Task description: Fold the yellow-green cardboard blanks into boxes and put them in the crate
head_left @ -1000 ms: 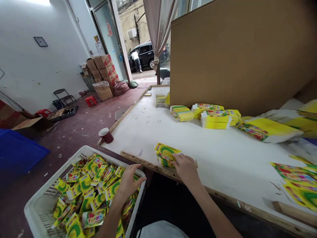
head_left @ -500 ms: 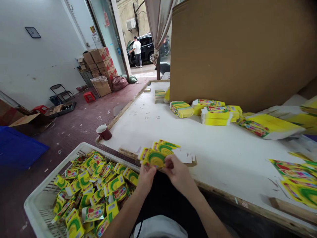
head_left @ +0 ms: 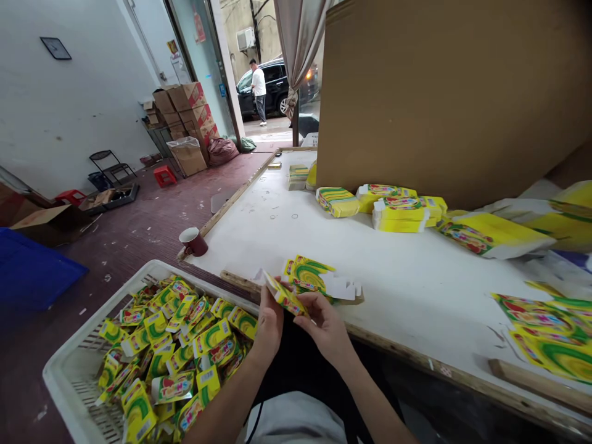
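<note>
Between my two hands is a small yellow-green carton (head_left: pixel 285 297), tilted with its narrow printed side toward me and a white flap raised at its left end. My left hand (head_left: pixel 269 317) grips that left end, fingers partly behind it. My right hand (head_left: pixel 321 317) holds the other end between thumb and fingers. Just beyond, flat unfolded cartons (head_left: pixel 309 275) lie on the white table (head_left: pixel 231 231) near its edge, some with their white inner side up. To my left, a white plastic basket (head_left: pixel 69 357) is heaped with folded cartons (head_left: pixel 211 340).
A dark red mug (head_left: pixel 196 243) stands at the table's left corner. Bundled carton stacks (head_left: pixel 401 214) line a large cardboard sheet (head_left: pixel 439 98). More flat cartons (head_left: pixel 555 336) and a wooden bar (head_left: pixel 541 385) lie at right. Outside the doorway a person (head_left: pixel 258 92) stands by a car.
The carton in my hands has turned from its broad face to its narrow side, with the white end flap now showing. The person outside has turned, and the car door looks closed.
</note>
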### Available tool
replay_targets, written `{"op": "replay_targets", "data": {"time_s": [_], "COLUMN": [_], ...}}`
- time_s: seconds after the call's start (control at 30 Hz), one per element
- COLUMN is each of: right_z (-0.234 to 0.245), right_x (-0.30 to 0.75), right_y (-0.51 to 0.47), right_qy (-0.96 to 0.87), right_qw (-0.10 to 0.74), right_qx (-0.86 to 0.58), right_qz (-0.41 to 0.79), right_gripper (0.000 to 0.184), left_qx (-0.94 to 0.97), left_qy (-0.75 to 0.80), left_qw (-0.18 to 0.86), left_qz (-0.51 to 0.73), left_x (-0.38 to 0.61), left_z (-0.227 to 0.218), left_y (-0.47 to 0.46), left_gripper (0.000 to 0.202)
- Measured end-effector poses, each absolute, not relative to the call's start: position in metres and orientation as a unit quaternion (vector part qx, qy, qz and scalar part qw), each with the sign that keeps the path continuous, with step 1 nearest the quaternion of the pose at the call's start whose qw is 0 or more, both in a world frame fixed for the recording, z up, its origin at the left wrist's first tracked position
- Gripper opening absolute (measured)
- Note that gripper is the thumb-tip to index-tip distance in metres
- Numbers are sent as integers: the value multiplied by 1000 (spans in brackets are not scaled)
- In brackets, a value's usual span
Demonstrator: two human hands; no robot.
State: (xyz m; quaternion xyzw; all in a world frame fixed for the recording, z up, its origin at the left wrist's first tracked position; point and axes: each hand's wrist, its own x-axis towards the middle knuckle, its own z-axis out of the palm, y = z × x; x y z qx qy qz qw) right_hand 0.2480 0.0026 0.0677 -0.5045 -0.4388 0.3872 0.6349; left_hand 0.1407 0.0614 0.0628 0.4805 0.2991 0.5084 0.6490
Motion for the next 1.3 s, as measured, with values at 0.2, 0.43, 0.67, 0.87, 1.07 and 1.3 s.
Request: {"op": "replay_targets", "data": {"time_s": [0.2, 0.43, 0.67, 0.87, 1.07, 1.3], "right_z": [71, 83, 76, 59, 62, 58], "right_x": [274, 290, 264, 250, 253, 260], "right_y": [-7, -21, -21, -12, -19, -15], "right_qy": [-529, -687, -510, -343, -484, -598], "right_qw": [564, 401, 579, 587, 583, 533], "right_qx": [-584, -600, -598, -448, -469, -555], "right_qz": [249, 88, 218, 581, 454, 225], "right_gripper": [20, 29, 69, 60, 71, 49], "left_qx": [557, 805, 837, 878, 869, 858], "left_qy": [352, 289, 321, 231, 266, 304], "left_qw": [604, 460, 409, 361, 375, 316], "left_qz": [449, 237, 171, 212, 184, 266], "left_x": [113, 83, 110, 111, 110, 111], "left_z": [72, 112, 93, 80, 75, 74], "left_y": [79, 87, 61, 47, 53, 63], "left_gripper": [40, 112, 72, 74, 61, 70]}}
